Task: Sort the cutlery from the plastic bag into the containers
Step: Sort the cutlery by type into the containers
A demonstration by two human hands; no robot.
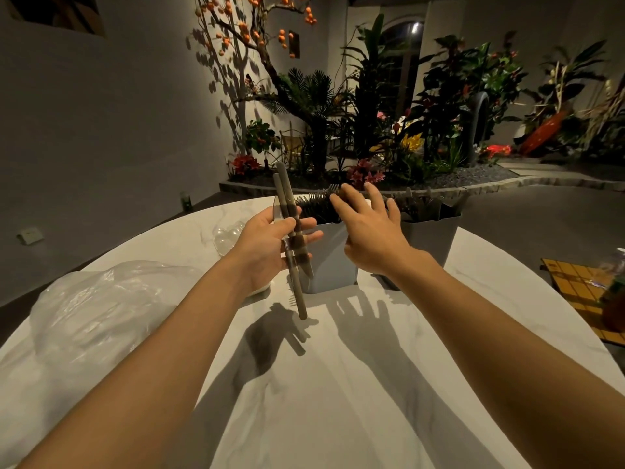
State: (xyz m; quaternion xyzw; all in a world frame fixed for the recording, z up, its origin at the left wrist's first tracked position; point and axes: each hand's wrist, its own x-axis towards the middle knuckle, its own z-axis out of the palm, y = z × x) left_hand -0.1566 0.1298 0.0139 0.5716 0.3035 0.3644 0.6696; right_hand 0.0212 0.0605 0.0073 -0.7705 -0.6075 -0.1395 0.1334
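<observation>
My left hand [270,245] grips a few smoky translucent plastic cutlery pieces [291,231], knives by the look of them, held nearly upright just left of a light grey container [333,265]. That container bristles with dark forks [313,201]. My right hand [368,228] hovers over its rim with fingers spread and nothing in it. A second, darker grey container [431,238] stands to the right, also holding dark cutlery. The crumpled clear plastic bag [101,309] lies on the white marble table [338,384] at the left.
A clear plastic item [228,236] lies behind my left hand. A yellow grid-patterned mat [581,292] with a bottle [615,299] sits at the right table edge. Beyond the table is a planter bed of foliage and flowers [389,140].
</observation>
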